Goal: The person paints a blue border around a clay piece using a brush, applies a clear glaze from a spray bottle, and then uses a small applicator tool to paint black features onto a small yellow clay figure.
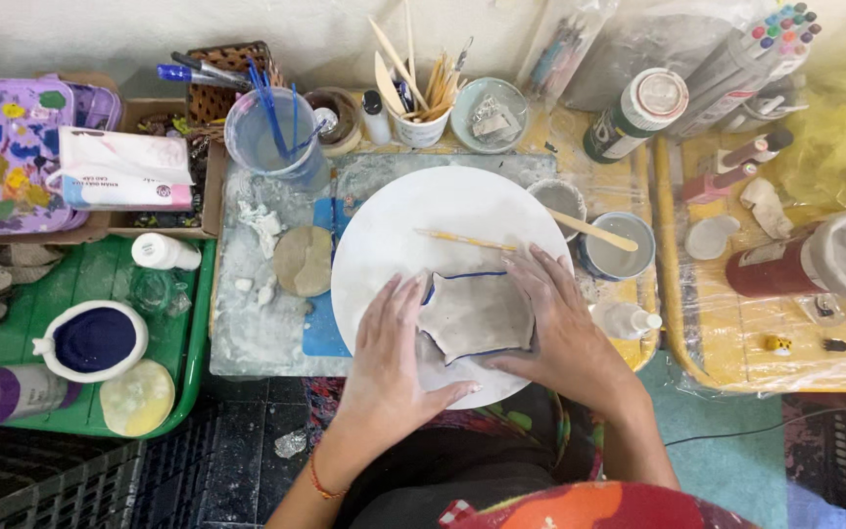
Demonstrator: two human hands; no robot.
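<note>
1. Left hand: laid flat, fingers together, along the left edge of the clay slab piece; it presses on it and grips nothing.
2. Right hand: fingers spread, cupped over the piece's right edge and near corner; it steadies the piece and is not closed round it.
3. Clay slab piece: lies on the near half of the white round board, between the two hands. Grey, matt, flat, with a wavy outline and a dark blue line along its far and left edges.
4. Handling, as judged: thin and light, probably soft or brittle, liable to bend or crack if lifted by one corner. Best supported from beneath at both sides, clear of the blue line.
5. Thin brush: lies on the board just beyond the piece, apart from it.
6. Far worktop: cup of water with blue brushes, cup of wooden tools.
</note>
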